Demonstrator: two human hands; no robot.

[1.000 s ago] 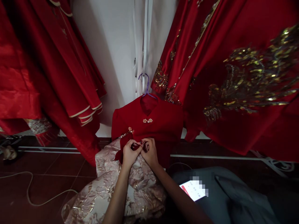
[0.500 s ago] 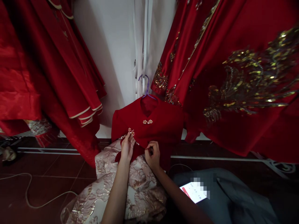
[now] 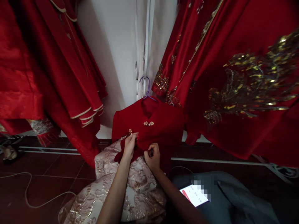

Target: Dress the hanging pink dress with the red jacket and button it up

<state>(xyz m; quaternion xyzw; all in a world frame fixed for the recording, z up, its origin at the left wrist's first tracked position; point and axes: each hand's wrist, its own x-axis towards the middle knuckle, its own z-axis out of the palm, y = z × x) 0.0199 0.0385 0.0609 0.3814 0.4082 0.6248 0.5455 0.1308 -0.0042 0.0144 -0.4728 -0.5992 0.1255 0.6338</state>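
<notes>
A dark red garment (image 3: pixel 168 124) with a V-shaped neckline hangs on a purple hanger (image 3: pixel 148 88) in front of me. A pearl-and-gold frog fastener (image 3: pixel 149 123) sits below its neckline, and another pearl ornament (image 3: pixel 130 131) shows at its left side. My left hand (image 3: pixel 131 144) is closed on the garment's cloth just beside that ornament. At the lower middle of the garment, my right hand (image 3: pixel 153 155) is curled in a pinch. Whatever lies between its fingertips is too small to make out.
Pale pink brocade fabric (image 3: pixel 93 193) spreads under my forearms. Red clothes (image 3: pixel 70 71) hang at left, and a sequined red garment (image 3: pixel 233 133) at right. A lit phone (image 3: pixel 195 195) rests on dark grey fabric (image 3: pixel 243 193). A white cable (image 3: pixel 46 205) runs across the tiled floor.
My left fingers have shifted slightly right and now cover part of the pearl trim seen before. The right hand stays pinched, slightly lower in view.
</notes>
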